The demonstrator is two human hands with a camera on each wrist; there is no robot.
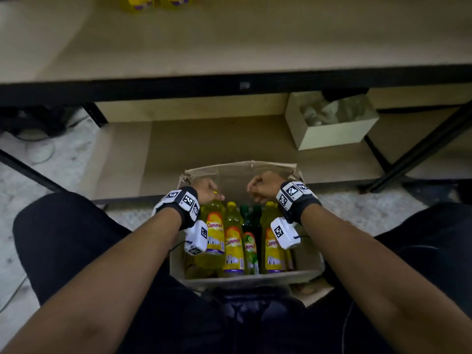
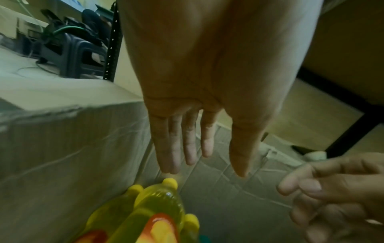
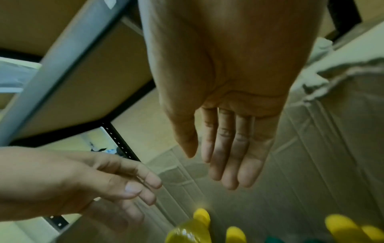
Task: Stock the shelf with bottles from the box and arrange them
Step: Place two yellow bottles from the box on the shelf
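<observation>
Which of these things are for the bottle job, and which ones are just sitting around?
For the job:
- yellow plastic bottles in the brown cardboard box
- dark green bottle there too
- beige shelf board
- yellow bottles already on it
- left hand, right hand, both empty

Just lying about:
- small white box of crumpled paper
- cables on the floor

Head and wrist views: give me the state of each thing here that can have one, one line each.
Cardboard box: open on top, bottles inside.
Yellow bottles: upright in box, capped, none gripped.
Green bottle: upright among the yellow ones, capped.
Left hand: fingers straight, above a yellow cap, holding nothing.
Right hand: fingers straight, empty, above the bottles.
Shelf: two yellow bottles at its far edge.
White box: open, crumpled material inside.
</observation>
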